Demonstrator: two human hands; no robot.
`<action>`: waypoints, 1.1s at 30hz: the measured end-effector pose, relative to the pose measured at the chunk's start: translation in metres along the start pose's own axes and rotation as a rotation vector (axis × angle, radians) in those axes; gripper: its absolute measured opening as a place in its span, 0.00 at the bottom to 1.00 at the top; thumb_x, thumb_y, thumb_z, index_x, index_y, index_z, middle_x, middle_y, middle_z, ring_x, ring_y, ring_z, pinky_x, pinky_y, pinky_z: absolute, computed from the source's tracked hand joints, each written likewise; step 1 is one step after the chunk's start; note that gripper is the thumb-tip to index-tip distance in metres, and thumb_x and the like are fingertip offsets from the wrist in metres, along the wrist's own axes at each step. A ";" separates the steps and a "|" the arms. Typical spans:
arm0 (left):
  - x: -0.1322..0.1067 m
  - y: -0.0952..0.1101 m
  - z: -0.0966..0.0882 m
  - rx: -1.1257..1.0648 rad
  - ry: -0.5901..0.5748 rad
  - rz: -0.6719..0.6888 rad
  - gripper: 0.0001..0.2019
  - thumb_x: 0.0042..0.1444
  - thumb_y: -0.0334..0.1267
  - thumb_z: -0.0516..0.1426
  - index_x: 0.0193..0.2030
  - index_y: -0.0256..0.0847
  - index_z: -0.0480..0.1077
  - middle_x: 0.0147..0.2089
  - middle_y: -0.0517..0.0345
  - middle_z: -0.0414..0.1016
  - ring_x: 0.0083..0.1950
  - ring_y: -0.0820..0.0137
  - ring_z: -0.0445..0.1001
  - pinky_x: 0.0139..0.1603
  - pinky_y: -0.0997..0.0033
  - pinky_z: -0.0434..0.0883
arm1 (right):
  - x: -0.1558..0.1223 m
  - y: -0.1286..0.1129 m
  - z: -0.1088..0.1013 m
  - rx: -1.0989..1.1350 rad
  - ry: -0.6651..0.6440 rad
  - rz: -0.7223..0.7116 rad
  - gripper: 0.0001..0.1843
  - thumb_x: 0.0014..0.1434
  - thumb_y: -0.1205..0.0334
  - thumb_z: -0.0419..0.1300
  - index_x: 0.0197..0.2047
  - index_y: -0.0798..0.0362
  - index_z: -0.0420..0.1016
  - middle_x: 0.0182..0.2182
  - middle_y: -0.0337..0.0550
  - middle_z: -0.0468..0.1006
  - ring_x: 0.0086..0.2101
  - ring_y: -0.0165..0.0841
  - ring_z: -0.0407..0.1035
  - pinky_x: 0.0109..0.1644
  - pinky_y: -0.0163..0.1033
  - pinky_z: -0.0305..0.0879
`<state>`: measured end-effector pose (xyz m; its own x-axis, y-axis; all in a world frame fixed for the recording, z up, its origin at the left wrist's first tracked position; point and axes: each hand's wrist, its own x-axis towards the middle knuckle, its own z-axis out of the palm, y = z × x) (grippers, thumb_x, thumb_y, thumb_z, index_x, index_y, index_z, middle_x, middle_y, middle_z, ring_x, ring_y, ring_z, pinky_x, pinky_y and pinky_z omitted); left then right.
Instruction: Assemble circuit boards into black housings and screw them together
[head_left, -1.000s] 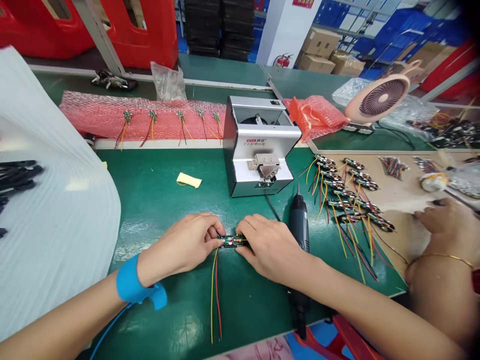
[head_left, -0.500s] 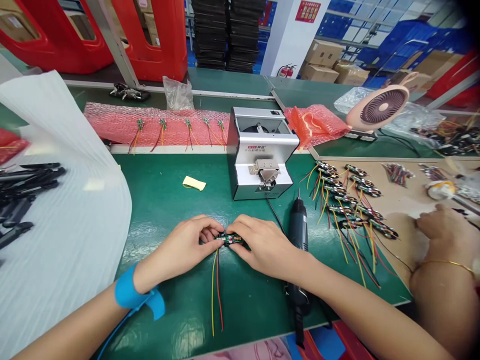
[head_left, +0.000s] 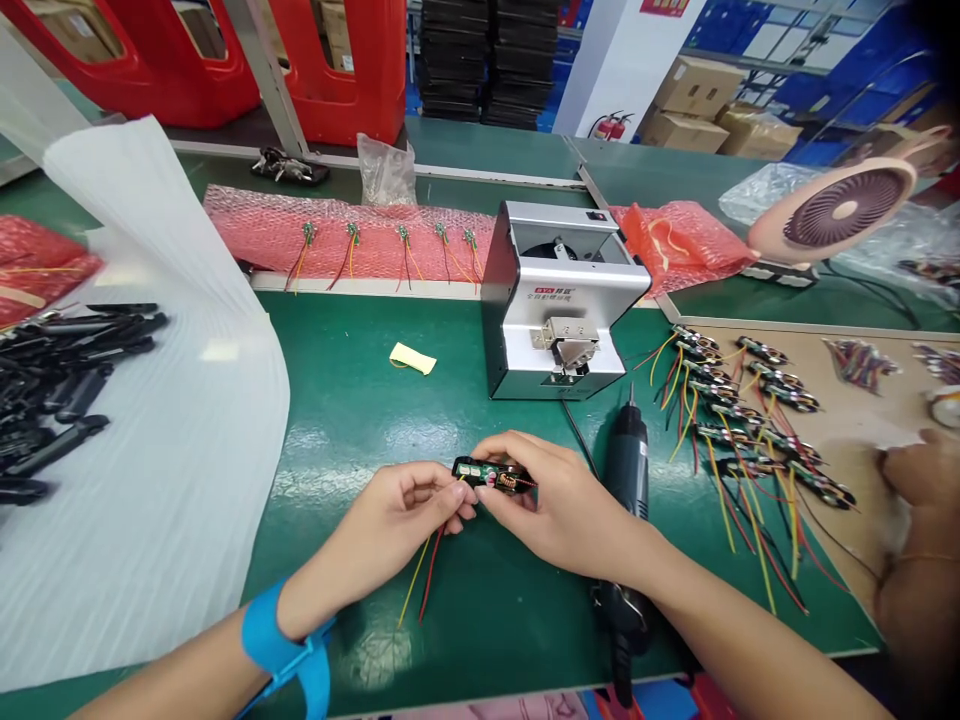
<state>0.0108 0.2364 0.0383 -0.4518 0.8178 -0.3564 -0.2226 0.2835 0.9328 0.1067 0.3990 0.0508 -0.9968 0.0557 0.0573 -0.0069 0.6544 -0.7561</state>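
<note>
A small green circuit board in a black casing (head_left: 491,474) is raised a little above the green table. My right hand (head_left: 551,495) grips its right end between thumb and fingers. My left hand (head_left: 420,510) is closed at the left end, its thumb and fingertips pinching the yellow and red wires (head_left: 429,580), which hang down below. Part of the casing is hidden behind my right fingers. Just right of my right hand lies a dark electric screwdriver (head_left: 628,460), bit pointing away from me.
A silver screw feeder (head_left: 566,300) stands ahead. Wired boards in casings (head_left: 739,415) lie in rows on the right, beside a co-worker's hand (head_left: 926,475). Black casings (head_left: 67,380) rest on white foam sheet (head_left: 202,480). Small wired boards sit on pink bubble wrap (head_left: 247,225). A yellow strip (head_left: 412,358) lies ahead.
The casing has been lifted slightly and tilted, showing more of the board. My left fingers have shifted down onto the wires, whose loose ends now swing left. The view has turned left.
</note>
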 end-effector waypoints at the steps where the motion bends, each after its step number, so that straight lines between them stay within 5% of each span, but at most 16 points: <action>1: 0.000 0.001 0.001 -0.012 0.001 0.005 0.14 0.56 0.47 0.57 0.29 0.37 0.71 0.28 0.58 0.72 0.31 0.71 0.70 0.34 0.73 0.68 | 0.000 0.000 -0.001 0.024 -0.021 0.005 0.09 0.59 0.64 0.55 0.45 0.52 0.67 0.36 0.40 0.74 0.33 0.28 0.67 0.36 0.32 0.63; 15: 0.001 0.003 0.005 -0.193 -0.011 -0.041 0.12 0.53 0.44 0.60 0.27 0.36 0.69 0.28 0.58 0.71 0.28 0.75 0.65 0.31 0.75 0.63 | 0.000 -0.002 -0.002 0.168 -0.043 0.091 0.08 0.63 0.61 0.51 0.39 0.53 0.69 0.30 0.37 0.75 0.28 0.26 0.66 0.32 0.31 0.59; 21: 0.002 0.004 0.007 -0.114 0.053 -0.038 0.14 0.46 0.46 0.63 0.26 0.37 0.68 0.25 0.60 0.67 0.28 0.74 0.64 0.31 0.73 0.65 | 0.001 -0.003 -0.001 0.190 -0.044 0.115 0.07 0.62 0.63 0.51 0.38 0.53 0.69 0.29 0.36 0.75 0.28 0.25 0.65 0.31 0.30 0.59; 27: 0.002 0.000 0.005 -0.013 0.070 0.054 0.12 0.51 0.43 0.60 0.26 0.37 0.67 0.27 0.60 0.68 0.30 0.73 0.66 0.31 0.75 0.65 | 0.002 -0.003 -0.001 0.176 -0.050 0.135 0.07 0.62 0.63 0.52 0.37 0.53 0.70 0.28 0.35 0.74 0.27 0.25 0.64 0.31 0.30 0.58; 30: 0.000 -0.002 0.006 0.013 0.013 0.062 0.12 0.56 0.45 0.56 0.32 0.38 0.66 0.29 0.59 0.69 0.31 0.73 0.67 0.31 0.74 0.68 | 0.003 -0.001 -0.002 0.162 -0.070 0.111 0.07 0.62 0.63 0.51 0.37 0.53 0.70 0.30 0.36 0.75 0.29 0.26 0.66 0.33 0.31 0.59; 33: -0.002 -0.006 0.008 0.168 0.098 0.151 0.14 0.55 0.42 0.59 0.44 0.41 0.62 0.36 0.58 0.69 0.35 0.71 0.70 0.33 0.73 0.71 | 0.002 0.001 -0.004 0.140 -0.096 0.113 0.07 0.62 0.62 0.50 0.42 0.52 0.67 0.32 0.37 0.76 0.31 0.27 0.67 0.35 0.32 0.59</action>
<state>0.0196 0.2368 0.0334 -0.5529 0.8068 -0.2082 -0.0034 0.2477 0.9688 0.1049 0.4024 0.0527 -0.9949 0.0462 -0.0902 0.1009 0.5368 -0.8377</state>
